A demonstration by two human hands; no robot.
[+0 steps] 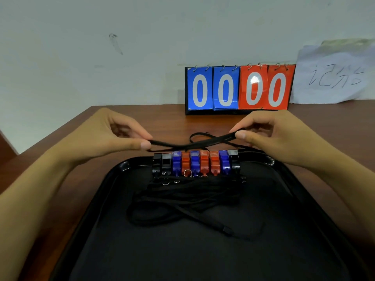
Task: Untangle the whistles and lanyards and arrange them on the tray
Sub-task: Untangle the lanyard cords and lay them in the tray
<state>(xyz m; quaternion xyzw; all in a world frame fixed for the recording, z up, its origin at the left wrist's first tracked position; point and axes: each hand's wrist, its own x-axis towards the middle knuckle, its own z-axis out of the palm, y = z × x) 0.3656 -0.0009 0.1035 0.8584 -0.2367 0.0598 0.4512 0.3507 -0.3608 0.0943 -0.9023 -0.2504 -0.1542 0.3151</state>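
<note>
A black tray (105, 250) lies in front of me on the wooden table. Along its far edge stands a row of several whistles (195, 163), black, blue and red, side by side with metal rings at their near ends. Just in front of them a pile of black lanyards (182, 201) is bundled on the tray. My left hand (113, 136) and my right hand (269, 132) each pinch one end of a black lanyard (190, 144), stretched between them above the whistle row, with loose loops hanging behind it.
A flip scoreboard (239, 89) showing blue 00 and red 00 stands at the table's back edge against the wall. A white paper sheet (332, 76) with handwriting leans beside it on the right. The table's left edge (54, 130) runs diagonally.
</note>
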